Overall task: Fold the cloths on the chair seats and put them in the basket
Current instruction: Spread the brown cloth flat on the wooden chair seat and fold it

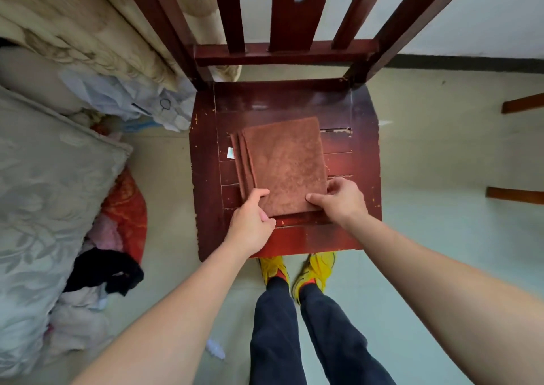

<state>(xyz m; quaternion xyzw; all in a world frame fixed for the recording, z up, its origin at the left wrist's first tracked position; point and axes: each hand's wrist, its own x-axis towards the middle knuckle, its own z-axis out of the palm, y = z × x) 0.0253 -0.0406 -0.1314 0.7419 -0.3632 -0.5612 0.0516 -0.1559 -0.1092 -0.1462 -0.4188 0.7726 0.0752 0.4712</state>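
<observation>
Presently, a slatted chair seat [363,178] of chipped dark-red lacquered wood bears a brown terry cloth [285,163], folded into a layered rectangle lying flat at its centre, whose near-left corner the left hand [250,222] pinches and near-right corner the right hand [343,200] pinches, thumbs on top.

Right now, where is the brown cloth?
Head view: the folded brown cloth lies mid-seat on the red chair, its near corners held by the left hand and right hand.
</observation>
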